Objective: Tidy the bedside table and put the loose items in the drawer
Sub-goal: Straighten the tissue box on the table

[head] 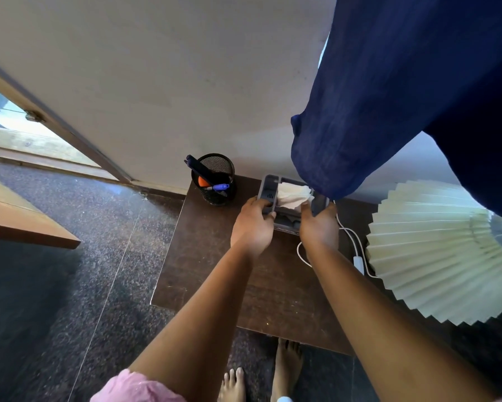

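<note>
I work from one head-worn wide-angle view, pitched steeply down and forward over the bedside table (pixel 191 256) toward the wall (pixel 157 68). It sits close: the left hand (pixel 252 224) and right hand (pixel 319 227) lie near frame centre, and the wearer's feet (pixel 287 364) show at the bottom edge.

I can read no writing, label, brand or number from here: the grey tissue holder (pixel 268 191), the pens (pixel 220 187) in the mesh cup (pixel 215 198) and the cord switch (pixel 359 264) show nothing legible
</note>
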Tool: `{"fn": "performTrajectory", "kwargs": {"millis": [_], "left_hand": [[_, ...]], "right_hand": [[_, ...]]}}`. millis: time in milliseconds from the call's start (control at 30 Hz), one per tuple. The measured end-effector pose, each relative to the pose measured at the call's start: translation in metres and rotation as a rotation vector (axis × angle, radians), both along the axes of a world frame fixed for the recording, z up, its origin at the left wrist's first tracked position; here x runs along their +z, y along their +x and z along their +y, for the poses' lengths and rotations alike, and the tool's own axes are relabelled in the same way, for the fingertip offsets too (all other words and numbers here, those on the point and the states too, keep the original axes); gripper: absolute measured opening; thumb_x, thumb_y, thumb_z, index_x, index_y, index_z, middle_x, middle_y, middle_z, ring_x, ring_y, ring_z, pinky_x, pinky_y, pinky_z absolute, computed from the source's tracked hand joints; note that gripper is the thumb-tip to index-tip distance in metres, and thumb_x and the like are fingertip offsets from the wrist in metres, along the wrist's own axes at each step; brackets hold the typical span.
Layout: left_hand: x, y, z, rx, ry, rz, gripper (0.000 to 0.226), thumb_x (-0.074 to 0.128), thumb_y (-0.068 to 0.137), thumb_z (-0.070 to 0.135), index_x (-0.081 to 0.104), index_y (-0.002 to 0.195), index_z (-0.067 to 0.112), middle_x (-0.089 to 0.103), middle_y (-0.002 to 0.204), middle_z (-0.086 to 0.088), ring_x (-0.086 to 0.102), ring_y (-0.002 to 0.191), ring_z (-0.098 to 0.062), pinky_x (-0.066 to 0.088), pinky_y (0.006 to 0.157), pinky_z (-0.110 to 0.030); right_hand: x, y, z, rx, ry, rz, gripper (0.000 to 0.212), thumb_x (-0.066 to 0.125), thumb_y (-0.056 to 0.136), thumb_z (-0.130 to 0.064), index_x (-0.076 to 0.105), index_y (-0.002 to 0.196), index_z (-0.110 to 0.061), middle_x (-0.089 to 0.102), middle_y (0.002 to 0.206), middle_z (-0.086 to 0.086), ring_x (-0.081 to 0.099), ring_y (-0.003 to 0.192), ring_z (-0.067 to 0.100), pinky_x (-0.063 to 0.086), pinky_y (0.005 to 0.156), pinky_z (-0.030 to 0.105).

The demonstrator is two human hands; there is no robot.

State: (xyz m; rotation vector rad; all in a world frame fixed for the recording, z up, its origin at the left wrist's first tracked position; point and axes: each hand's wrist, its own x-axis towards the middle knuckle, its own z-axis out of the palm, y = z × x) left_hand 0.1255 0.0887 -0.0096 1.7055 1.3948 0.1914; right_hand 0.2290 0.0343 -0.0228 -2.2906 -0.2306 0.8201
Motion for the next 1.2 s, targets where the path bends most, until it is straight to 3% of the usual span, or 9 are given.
{"fn": "performTrajectory", "kwargs": {"millis": [67,133,267,367,467,533,733,933,1200], "left_hand": [[0.001,-0.008,-0.006,0.063,0.022,-0.081,0.030,0.053,0.094,0.017,0.056,0.123,0.019,0.053,0.129,0.004,0.053,0.114,-0.012,0.042,0.090,-0.022],[-0.003,-0.020,-0.012,0.201,0.035,-0.163,0.027,0.055,0.092,0.016,0.059,0.119,0.021,0.058,0.124,0.005,0.055,0.110,-0.009,0.046,0.093,-0.025],[-0.009,-0.049,-0.002,0.738,-0.054,-0.278,0.016,0.055,0.093,0.016,0.060,0.105,0.024,0.061,0.117,-0.005,0.059,0.102,-0.017,0.045,0.089,-0.027],[-0.009,-0.069,0.027,0.781,-0.069,-0.241,0.037,0.064,0.087,0.016,0.053,0.121,0.022,0.053,0.132,-0.004,0.053,0.110,-0.017,0.042,0.098,-0.030],[-0.004,-0.081,0.064,0.487,-0.024,-0.091,0.085,0.078,0.072,0.016,0.033,0.144,0.018,0.038,0.148,-0.005,0.040,0.134,-0.023,0.034,0.112,-0.038],[0.003,-0.081,0.084,0.347,-0.016,-0.054,0.098,0.081,0.067,0.013,0.027,0.148,0.017,0.038,0.149,-0.005,0.039,0.136,-0.024,0.036,0.111,-0.038],[0.004,-0.078,0.099,0.224,-0.139,-0.139,0.087,0.080,0.065,0.002,0.037,0.140,0.013,0.057,0.131,-0.007,0.055,0.121,-0.028,0.045,0.103,-0.041],[-0.005,-0.076,0.078,0.193,-0.082,-0.127,0.091,0.080,0.068,0.012,0.032,0.144,0.019,0.054,0.136,-0.005,0.050,0.125,-0.025,0.039,0.095,-0.027],[-0.010,-0.072,0.072,0.208,-0.083,-0.124,0.100,0.081,0.063,0.013,0.025,0.147,0.023,0.054,0.135,-0.006,0.051,0.125,-0.027,0.042,0.103,-0.038]], "right_hand": [[0.001,-0.003,0.001,0.006,0.013,-0.082,0.076,0.055,0.090,-0.044,0.017,0.150,-0.015,0.033,0.152,0.011,0.038,0.137,0.034,0.038,0.108,0.050],[0.008,-0.011,-0.002,0.113,-0.064,-0.358,0.077,0.056,0.090,-0.043,0.020,0.148,-0.008,0.025,0.155,0.015,0.025,0.143,0.034,0.028,0.114,0.052],[0.016,-0.041,-0.009,0.509,-0.109,-0.832,0.075,0.062,0.085,-0.033,0.026,0.146,-0.008,0.033,0.150,0.020,0.028,0.141,0.038,0.015,0.116,0.047],[0.010,-0.063,-0.006,0.737,-0.018,-0.834,0.079,0.058,0.086,-0.023,0.015,0.151,-0.014,0.029,0.154,0.014,0.024,0.144,0.032,0.009,0.115,0.044],[0.007,-0.079,0.012,0.912,0.071,-0.869,0.074,0.060,0.082,-0.014,0.026,0.148,-0.011,0.039,0.149,0.009,0.029,0.143,0.026,0.009,0.115,0.042],[0.010,-0.082,0.035,0.936,0.032,-0.841,0.070,0.054,0.085,-0.013,0.024,0.148,-0.008,0.037,0.150,0.010,0.026,0.144,0.024,0.000,0.116,0.041],[0.021,-0.072,0.094,0.979,-0.172,-0.602,0.068,0.050,0.090,-0.021,0.019,0.149,-0.007,0.037,0.151,0.008,0.017,0.146,0.024,-0.012,0.116,0.046],[0.022,-0.071,0.071,0.956,-0.156,-0.595,0.067,0.051,0.088,-0.015,0.023,0.148,-0.008,0.043,0.145,0.009,0.024,0.144,0.020,-0.017,0.114,0.042],[0.023,-0.069,0.068,0.996,-0.146,-0.583,0.073,0.053,0.089,-0.017,0.015,0.150,-0.005,0.035,0.151,0.009,0.015,0.147,0.022,-0.013,0.116,0.044]]}}
